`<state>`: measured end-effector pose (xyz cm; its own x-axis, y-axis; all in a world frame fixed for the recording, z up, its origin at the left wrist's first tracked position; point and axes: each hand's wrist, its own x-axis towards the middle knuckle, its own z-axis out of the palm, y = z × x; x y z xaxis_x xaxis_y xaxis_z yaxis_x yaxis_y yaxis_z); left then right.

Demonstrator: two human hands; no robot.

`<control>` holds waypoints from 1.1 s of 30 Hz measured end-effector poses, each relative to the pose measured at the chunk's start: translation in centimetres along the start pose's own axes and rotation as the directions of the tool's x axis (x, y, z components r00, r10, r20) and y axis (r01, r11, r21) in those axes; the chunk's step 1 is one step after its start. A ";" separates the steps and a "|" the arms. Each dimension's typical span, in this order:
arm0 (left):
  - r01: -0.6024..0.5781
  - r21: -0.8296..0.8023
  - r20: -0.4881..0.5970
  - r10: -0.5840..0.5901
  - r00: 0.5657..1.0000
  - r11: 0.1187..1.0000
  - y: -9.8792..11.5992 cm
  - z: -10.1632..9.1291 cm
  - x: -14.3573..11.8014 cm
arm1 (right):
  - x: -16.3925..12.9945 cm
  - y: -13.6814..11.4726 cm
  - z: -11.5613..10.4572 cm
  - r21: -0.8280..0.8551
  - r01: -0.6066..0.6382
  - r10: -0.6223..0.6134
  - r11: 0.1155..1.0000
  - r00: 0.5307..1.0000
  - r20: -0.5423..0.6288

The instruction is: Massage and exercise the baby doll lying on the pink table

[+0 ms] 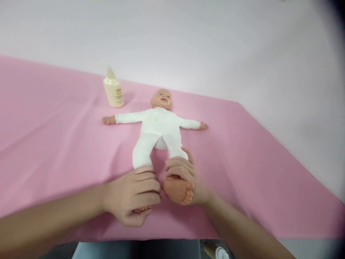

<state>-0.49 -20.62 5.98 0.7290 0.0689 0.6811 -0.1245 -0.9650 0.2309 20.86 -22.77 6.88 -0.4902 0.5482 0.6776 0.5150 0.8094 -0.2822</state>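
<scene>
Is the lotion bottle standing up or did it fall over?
Standing up. The lotion bottle rests on its base on the pink cloth, pump on top, beside the doll.

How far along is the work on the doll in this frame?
Done: the doll lies face up on the pink cloth, dressed in white, arms spread. In hand: the left hand wraps one foot, the right hand holds the other foot. Left: the lotion bottle stands untouched beside the doll's head.
</scene>
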 end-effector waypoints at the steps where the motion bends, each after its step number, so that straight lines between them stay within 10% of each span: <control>1: -0.006 -0.011 0.004 0.006 1.000 1.000 0.0 -0.1 0.0 | 0.0 0.0 0.0 0.002 -0.004 0.004 1.000 1.000 -0.004; 20: -0.208 0.147 0.133 0.189 0.973 0.967 2.8 2.6 -0.1 | 0.1 -0.2 0.4 0.010 -0.008 0.008 1.000 0.999 -0.047; 28: 0.135 0.335 0.215 -0.216 0.952 0.932 2.9 4.0 -0.7 | -0.1 -0.2 0.3 0.023 -0.004 0.004 1.000 1.000 -0.002; 33: 0.043 0.346 0.366 -0.178 0.913 0.937 3.1 4.4 -0.2 | 0.0 -0.2 0.4 0.021 0.000 0.000 1.000 1.000 -0.017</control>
<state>1.96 -24.69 3.50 0.9346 0.1415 0.3264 0.1478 -0.9890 0.0053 20.45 -22.82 6.66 -0.4784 0.5447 0.6888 0.4997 0.8139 -0.2965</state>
